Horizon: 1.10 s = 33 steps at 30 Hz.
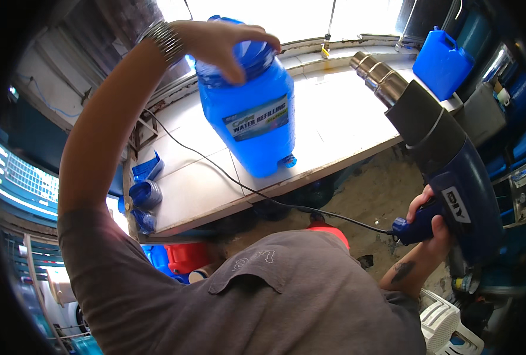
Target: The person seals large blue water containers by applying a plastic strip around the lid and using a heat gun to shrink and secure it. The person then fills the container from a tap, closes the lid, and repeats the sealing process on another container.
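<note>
A blue square water jug [248,118] with a printed label and a small tap low on its front stands upright on the white tiled counter. My left hand [221,48] reaches over its top, thumb and fingers curved around the wide neck [254,59]. Shiny wrinkles at the neck look like clear film. Out to the right, my right hand [428,222] is closed around the handle of a dark blue heat gun [467,171]. Its metal nozzle [381,77] points up and to the left, apart from the jug. Whether a finger presses the trigger is hidden.
The heat gun's black cord [286,204] runs across the tiled counter [186,195]. Rolled blue plastic pieces [146,194] lie at its left end. A blue jerrycan [443,64] stands at the far right. Below are a red container [186,257] and white plastic chair [446,322].
</note>
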### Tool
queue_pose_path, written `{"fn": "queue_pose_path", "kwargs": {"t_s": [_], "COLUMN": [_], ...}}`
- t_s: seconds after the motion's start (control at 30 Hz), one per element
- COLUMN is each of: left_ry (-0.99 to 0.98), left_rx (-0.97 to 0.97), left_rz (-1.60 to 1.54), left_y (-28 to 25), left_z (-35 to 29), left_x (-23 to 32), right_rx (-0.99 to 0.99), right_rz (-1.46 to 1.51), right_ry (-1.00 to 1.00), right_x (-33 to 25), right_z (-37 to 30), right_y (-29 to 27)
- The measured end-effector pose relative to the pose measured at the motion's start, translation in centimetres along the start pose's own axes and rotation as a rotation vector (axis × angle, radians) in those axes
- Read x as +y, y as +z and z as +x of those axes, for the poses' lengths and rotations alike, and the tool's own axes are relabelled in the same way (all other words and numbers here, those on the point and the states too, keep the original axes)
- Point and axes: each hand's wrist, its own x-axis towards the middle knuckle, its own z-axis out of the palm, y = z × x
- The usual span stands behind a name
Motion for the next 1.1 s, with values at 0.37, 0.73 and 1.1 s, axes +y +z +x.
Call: {"fn": "queue_pose_path", "kwargs": {"t_s": [0.37, 0.73, 1.1], "left_ry": [-0.476, 0.017, -1.159], "left_rx": [0.385, 0.413, 0.375], "left_rz": [-0.079, -0.027, -0.741], "left_y": [3.4, 3.2, 1.3], "left_z": [1.3, -0.1, 1.7], "left_x": [2.0, 0.2, 6.5], "right_rx": [-0.081, -0.200, -0.409], "right_rz": [0.124, 0.290, 0.525], "right_ry": [0.059, 0.213, 0.390], "right_x": [4.9, 12.3, 19.9], "right_z": [9.8, 17.6, 23.7], "right_y": [-5.1, -6.6, -8.6]}}
